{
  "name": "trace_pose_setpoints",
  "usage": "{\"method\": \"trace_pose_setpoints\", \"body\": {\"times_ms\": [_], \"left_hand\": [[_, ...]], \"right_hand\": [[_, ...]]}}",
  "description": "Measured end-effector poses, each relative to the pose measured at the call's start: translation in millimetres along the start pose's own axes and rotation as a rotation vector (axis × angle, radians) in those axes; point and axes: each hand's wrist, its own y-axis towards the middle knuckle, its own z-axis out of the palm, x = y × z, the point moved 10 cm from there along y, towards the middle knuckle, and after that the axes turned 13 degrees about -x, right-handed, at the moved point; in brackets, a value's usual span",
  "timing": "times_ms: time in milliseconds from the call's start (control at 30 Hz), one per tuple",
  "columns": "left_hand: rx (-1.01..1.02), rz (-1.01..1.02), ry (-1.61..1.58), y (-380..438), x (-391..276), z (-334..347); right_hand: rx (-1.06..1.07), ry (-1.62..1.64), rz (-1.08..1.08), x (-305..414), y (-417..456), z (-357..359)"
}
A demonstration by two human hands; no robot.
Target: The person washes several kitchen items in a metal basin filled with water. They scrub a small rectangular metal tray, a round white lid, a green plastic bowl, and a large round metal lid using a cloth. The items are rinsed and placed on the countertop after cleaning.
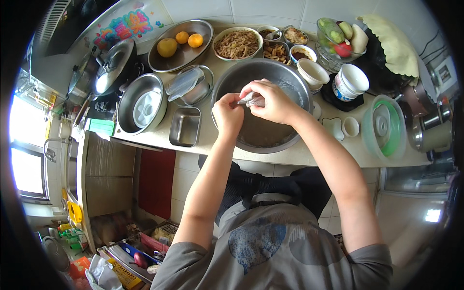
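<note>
Above the large steel basin (pixel 268 136), both of my hands meet at a small greyish, limp piece (pixel 255 99), possibly seafood; its exact kind is unclear. My right hand (pixel 272 101) curls around it, with the fingers over the top and the thumb below. My left hand (pixel 229 113) pinches its pointed left end between thumb and forefinger. Cloudy water fills the bottom of the basin, and a little pale foam clings along its right inner side. The part of the piece inside my right palm is hidden.
Left of the basin stand a small rectangular steel tray (pixel 185 127), a steel bowl (pixel 141 105) and lidded containers (pixel 188 85). Behind are a bowl of shredded food (pixel 237 43) and a fruit dish (pixel 181 58). Stacked bowls (pixel 349 81) and a green-lined plastic tub (pixel 384 127) stand right.
</note>
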Motion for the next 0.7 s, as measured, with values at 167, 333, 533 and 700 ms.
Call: {"method": "trace_pose_setpoints", "body": {"times_ms": [167,333,533,700], "left_hand": [[-0.049,0.024,0.129,0.1,-8.4,-7.8],[-0.014,-0.050,0.121,1.3,0.5,-4.7],[-0.095,-0.138,-0.018,9.2,22.6,-10.1],[-0.041,-0.034,0.006,10.4,3.7,-6.5]], "right_hand": [[0.138,0.205,0.398,-30.8,-17.1,20.8],[0.135,0.500,0.531,-54.8,-32.7,33.0],[0.251,0.524,0.583,-62.1,-46.9,27.8],[0.185,0.540,0.600,-54.3,-34.6,27.7]]}}
